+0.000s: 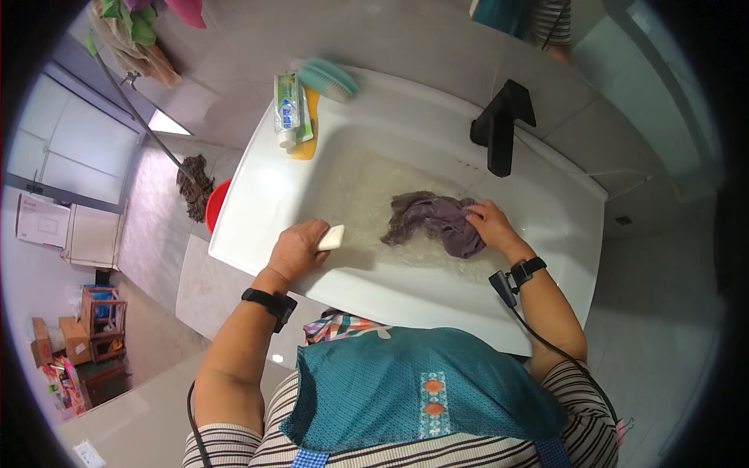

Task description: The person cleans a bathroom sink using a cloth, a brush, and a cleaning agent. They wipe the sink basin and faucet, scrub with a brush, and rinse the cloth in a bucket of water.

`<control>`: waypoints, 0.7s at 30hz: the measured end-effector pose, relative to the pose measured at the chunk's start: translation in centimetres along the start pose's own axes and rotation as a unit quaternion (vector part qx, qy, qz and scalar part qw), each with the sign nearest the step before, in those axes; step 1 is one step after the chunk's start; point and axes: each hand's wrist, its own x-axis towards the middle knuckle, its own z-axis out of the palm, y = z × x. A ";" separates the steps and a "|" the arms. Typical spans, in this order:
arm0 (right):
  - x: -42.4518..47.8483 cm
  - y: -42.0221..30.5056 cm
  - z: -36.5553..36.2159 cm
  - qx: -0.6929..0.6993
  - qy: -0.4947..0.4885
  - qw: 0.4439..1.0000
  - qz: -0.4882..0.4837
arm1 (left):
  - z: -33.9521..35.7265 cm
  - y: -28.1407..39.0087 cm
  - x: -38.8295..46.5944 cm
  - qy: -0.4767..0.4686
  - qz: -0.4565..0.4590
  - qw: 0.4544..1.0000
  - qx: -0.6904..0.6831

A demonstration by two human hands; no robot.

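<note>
In my left hand (296,248) is a white bar of soap (332,238), held over the near left edge of the basin. My right hand (492,225) grips the right end of a wet, dark purple cloth (436,219). The cloth lies bunched in shallow, cloudy water (363,187) inside the white washbasin (257,216). A black faucet (501,131) rises from the far rim, beyond the cloth, and no stream from its spout can be made out.
A toothpaste tube (287,108), a yellow item (305,153) and a teal scrub brush (327,79) sit on the far left rim. Left of the basin are a red bucket (217,205) and a mop (196,187). Cardboard boxes (75,339) stand farther left. A cable (562,351) runs along my right arm.
</note>
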 end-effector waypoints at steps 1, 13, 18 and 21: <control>0.4 2.2 0.9 -0.103 0.032 0.994 -0.030 | 0.0 0.2 0.5 0.006 0.017 1.000 -0.004; 2.0 -5.9 5.0 0.452 0.125 0.874 0.130 | -0.4 -0.5 0.0 0.008 0.049 0.996 -0.075; 5.3 -10.5 1.4 0.392 0.349 0.850 0.033 | -1.1 -0.6 0.1 -0.042 0.036 0.994 -0.098; 10.1 -10.2 -0.3 0.138 0.445 0.883 0.055 | -1.6 -0.6 0.2 -0.028 0.058 0.991 -0.119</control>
